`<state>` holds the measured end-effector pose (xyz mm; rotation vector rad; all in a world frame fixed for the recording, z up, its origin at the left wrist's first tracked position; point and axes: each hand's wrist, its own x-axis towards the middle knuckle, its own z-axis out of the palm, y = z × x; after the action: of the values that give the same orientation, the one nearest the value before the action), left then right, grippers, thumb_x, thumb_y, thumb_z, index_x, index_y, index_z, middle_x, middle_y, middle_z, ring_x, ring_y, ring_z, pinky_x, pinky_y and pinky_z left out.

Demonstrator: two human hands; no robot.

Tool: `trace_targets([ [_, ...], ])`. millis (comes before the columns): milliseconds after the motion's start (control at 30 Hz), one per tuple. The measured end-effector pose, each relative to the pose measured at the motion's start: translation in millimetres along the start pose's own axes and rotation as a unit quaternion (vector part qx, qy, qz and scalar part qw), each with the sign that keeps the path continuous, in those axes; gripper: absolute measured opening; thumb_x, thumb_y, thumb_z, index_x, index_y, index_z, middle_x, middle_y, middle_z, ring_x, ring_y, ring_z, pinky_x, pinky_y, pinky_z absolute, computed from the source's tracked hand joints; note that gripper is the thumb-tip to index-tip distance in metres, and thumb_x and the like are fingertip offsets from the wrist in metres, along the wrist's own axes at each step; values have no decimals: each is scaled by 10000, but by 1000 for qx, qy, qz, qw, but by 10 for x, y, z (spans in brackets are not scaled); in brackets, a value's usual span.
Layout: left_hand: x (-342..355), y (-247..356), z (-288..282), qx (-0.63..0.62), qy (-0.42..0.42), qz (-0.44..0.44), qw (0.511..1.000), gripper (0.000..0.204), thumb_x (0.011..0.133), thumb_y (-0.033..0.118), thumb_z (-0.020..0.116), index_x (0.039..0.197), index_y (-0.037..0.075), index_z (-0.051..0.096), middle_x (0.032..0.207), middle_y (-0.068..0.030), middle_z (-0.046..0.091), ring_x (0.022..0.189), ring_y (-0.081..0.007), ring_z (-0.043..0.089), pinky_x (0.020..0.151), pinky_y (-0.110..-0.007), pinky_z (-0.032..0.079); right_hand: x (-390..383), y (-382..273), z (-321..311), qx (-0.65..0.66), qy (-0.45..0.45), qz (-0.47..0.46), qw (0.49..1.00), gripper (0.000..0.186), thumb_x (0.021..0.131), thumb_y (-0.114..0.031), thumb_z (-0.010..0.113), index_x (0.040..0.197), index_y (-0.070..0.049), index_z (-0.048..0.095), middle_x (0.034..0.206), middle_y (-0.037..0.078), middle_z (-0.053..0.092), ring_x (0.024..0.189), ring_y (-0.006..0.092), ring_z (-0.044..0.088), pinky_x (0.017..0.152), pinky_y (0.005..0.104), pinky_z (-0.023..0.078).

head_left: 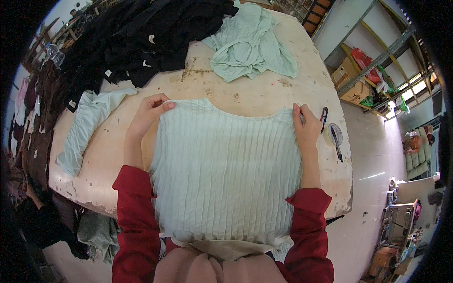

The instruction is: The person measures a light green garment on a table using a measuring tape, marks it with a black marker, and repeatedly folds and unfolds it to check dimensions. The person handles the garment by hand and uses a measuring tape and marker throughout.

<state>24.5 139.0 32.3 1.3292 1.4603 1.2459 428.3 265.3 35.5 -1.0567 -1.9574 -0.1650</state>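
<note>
I start at the far left, where a heap of black garments [141, 37] covers the far corner of the worn table [264, 92]. Just near of it, a pale green garment [82, 129] hangs over the left edge.

The left hand [150, 111] comes next. Its fingers are closed in a narrow pinch on the left shoulder of the ribbed pale green top [226, 170], thumb on the upper side of the cloth. The forearm is bare and a red sleeve [134, 212] begins below it.

The ribbed top lies flat in the centre of the table, neckline at the far side and hem at the near edge, where it overhangs towards me. Beyond it, at the far centre, a second pale green top [250, 45] lies crumpled.

The right hand [306, 127] grips the top's right shoulder, fingers curled shut on the fabric edge.

Just right of that hand, black thread snips [323, 118] and a tape roll [334, 134] with a pen [337, 146] across it rest on the table. Shelving [377, 56] stands at the far right.
</note>
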Motion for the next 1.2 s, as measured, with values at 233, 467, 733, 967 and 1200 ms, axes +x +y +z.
trace_targets([
  [233,-27,36,0,29,-4,-16,999,179,850,204,721,778,65,634,725,80,506,728,-33,443,681,-213,354,-29,1,-4,-11,-12,17,1000,326,906,-270,641,694,-75,487,568,97,534,474,275,520,457,368,385],
  [467,-128,587,40,159,-86,22,983,119,844,118,702,877,7,677,770,26,615,748,-47,523,678,-225,434,156,-460,94,83,-76,-7,994,365,944,-371,560,995,-11,605,911,152,629,860,289,603,742,374,463],
  [733,-298,969,149,105,-99,54,988,154,825,120,722,927,12,681,743,9,632,695,-38,511,622,-221,411,388,-1539,413,378,-325,222,838,473,948,-418,558,930,45,652,715,88,588,659,151,485,633,299,398],
  [967,-334,964,122,-3,-30,70,997,154,791,52,745,822,32,595,781,1,635,724,-43,557,663,-230,437,360,-1596,389,530,-242,295,757,273,885,-266,689,884,6,693,704,-51,545,639,49,420,595,215,327],
  [1200,-392,1003,-16,142,7,133,981,172,804,32,733,766,40,566,769,-16,632,733,-86,587,698,-247,474,474,-1612,174,567,-278,313,710,214,871,-172,701,986,7,679,807,-16,639,715,64,532,685,207,409],
])
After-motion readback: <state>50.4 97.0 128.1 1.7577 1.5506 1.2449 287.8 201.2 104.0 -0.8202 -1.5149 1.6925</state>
